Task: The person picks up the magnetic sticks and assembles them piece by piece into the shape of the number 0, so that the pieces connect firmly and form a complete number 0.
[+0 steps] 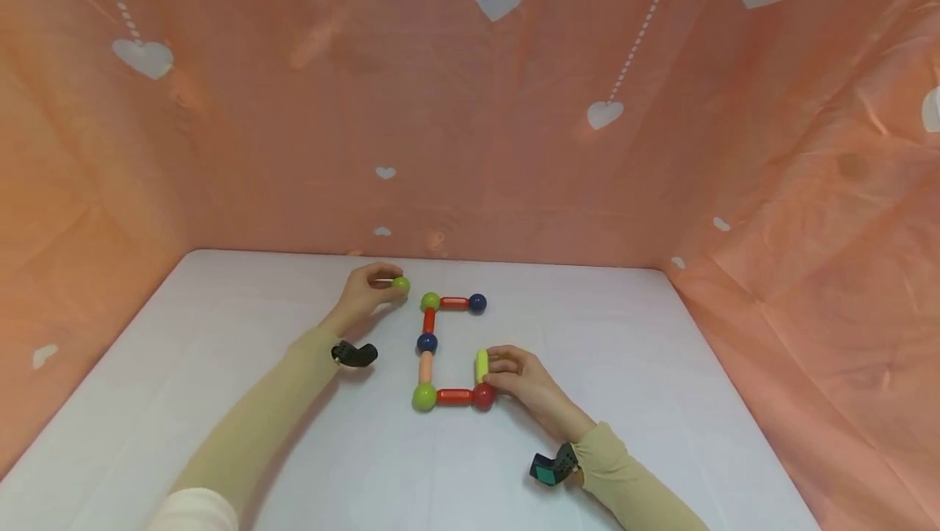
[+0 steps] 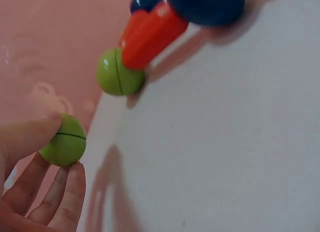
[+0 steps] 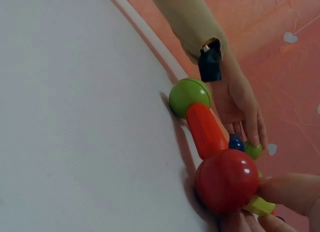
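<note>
Near the far side of the table my left hand [image 1: 361,294] pinches a loose green ball [image 2: 63,140] between thumb and fingers, held above the surface. My right hand [image 1: 534,388] grips a yellow-green rod [image 1: 481,364] whose near end meets the red ball [image 1: 483,397]; its thumb lies close to that ball. A chain of rods and balls lies on the table: from the red ball, a red rod [image 1: 454,397] runs to a green corner ball [image 1: 424,397]. Then come a peach rod [image 1: 426,367], a blue ball [image 1: 427,342], a red rod [image 1: 429,320] and another green ball [image 1: 430,301].
From the far green ball, one more red rod [image 1: 454,303] extends right to a dark blue ball [image 1: 477,303]. The white table [image 1: 352,466] is backed by an orange curtain [image 1: 441,107] with white hearts. Both wrists carry small black cameras [image 1: 554,466].
</note>
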`<state>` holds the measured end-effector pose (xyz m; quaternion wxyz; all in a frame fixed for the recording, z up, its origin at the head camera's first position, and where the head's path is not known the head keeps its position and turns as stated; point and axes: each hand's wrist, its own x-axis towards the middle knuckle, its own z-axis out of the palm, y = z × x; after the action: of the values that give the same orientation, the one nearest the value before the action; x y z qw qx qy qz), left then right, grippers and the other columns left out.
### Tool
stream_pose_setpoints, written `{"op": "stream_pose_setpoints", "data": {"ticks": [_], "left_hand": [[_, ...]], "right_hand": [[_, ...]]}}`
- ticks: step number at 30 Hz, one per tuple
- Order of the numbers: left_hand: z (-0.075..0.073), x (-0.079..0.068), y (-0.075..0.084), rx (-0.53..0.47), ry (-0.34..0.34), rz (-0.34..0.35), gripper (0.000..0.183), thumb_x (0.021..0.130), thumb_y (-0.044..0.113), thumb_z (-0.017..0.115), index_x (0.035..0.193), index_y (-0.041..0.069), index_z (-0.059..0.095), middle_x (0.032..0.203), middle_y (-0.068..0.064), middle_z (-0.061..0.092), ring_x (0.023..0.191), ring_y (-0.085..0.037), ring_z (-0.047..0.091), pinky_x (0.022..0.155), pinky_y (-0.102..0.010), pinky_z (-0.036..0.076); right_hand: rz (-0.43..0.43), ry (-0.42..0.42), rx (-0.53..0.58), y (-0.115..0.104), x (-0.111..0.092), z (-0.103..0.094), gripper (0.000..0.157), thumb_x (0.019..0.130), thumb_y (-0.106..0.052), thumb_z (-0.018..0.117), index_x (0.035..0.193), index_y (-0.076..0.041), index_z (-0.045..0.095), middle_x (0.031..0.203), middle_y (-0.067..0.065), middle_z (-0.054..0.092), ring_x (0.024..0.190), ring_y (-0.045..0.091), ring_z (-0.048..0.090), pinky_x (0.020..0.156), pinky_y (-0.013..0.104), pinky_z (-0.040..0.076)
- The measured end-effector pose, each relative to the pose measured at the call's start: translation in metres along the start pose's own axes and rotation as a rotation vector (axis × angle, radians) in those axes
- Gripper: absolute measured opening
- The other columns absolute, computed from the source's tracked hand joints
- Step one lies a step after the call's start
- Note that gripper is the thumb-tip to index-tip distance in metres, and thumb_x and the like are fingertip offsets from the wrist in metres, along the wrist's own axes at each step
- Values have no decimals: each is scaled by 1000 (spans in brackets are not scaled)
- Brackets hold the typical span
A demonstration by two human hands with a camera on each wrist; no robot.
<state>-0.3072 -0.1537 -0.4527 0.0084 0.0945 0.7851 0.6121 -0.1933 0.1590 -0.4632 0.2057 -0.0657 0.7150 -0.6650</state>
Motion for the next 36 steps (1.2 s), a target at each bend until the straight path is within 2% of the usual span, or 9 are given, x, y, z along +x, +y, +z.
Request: {"op": "stream_pose_setpoints", "data": {"ticks": [4, 7, 12, 17, 19, 24, 28, 32, 36], "left_hand": [[2, -7, 7, -37, -18, -2, 42, 85, 13, 74, 122, -1, 59, 120, -15, 60, 107, -30, 60, 89, -40, 51], [8, -14, 16, -64, -59, -23, 41, 86, 19, 74, 121, 2, 60, 119, -13, 60, 103, -29, 63, 86, -42, 53], [28, -25, 31, -144, -144, -65, 38, 86, 16, 73, 119, 2, 62, 117, -15, 62, 100, -35, 64, 87, -46, 52], [47, -28, 38, -122, -206, -126, 36, 83, 25, 77, 113, 10, 67, 110, -9, 65, 95, -32, 65, 84, -39, 53], [53, -28, 40, -144, -238, -149, 34, 83, 26, 77, 112, 11, 67, 110, -8, 66, 96, -33, 65, 84, -39, 53], [68, -26, 42, -147, -302, -99, 29, 85, 18, 75, 110, 7, 67, 109, -10, 66, 96, -31, 65, 85, -41, 52], [77, -24, 43, -61, -323, -44, 25, 84, 19, 76, 106, 8, 70, 105, -6, 67, 90, -24, 66, 79, -35, 53], [85, -21, 42, -47, -362, -17, 28, 84, 13, 75, 108, -1, 68, 103, -9, 68, 86, -21, 67, 77, -34, 55], [91, -19, 41, -30, -391, -24, 33, 83, 7, 74, 112, -7, 64, 101, -12, 68, 83, -19, 68, 75, -36, 56]], "right_hand": [[9, 4, -10, -1, -1, -2, 51, 88, -11, 68, 132, 3, 47, 112, 14, 63, 101, 20, 60, 88, 29, 51], [6, 4, -7, -1, -1, -2, 50, 88, -11, 68, 132, 3, 47, 112, 14, 64, 101, 20, 60, 87, 29, 50], [9, 7, -13, -1, 0, -4, 50, 88, -11, 68, 131, 3, 47, 111, 14, 64, 101, 19, 60, 87, 28, 50], [12, 4, -15, -2, 0, -4, 50, 88, -11, 68, 131, 3, 47, 112, 14, 64, 101, 19, 60, 87, 29, 50], [13, 3, -11, -2, 0, -3, 49, 88, -10, 68, 131, 3, 47, 112, 14, 64, 100, 19, 61, 87, 29, 51], [6, 0, -1, -3, -1, -2, 49, 88, -10, 68, 130, 4, 47, 111, 14, 65, 100, 19, 61, 86, 28, 51], [-3, -2, -1, -3, 0, -1, 49, 87, -9, 68, 130, 4, 47, 111, 14, 65, 100, 19, 61, 86, 28, 51], [-5, 2, 5, -1, 0, 0, 49, 87, -9, 68, 129, 4, 48, 110, 14, 65, 100, 19, 61, 85, 28, 51], [-13, -9, 13, -1, -1, 0, 50, 87, -9, 68, 130, 5, 47, 111, 14, 65, 100, 19, 61, 85, 28, 51]]}}
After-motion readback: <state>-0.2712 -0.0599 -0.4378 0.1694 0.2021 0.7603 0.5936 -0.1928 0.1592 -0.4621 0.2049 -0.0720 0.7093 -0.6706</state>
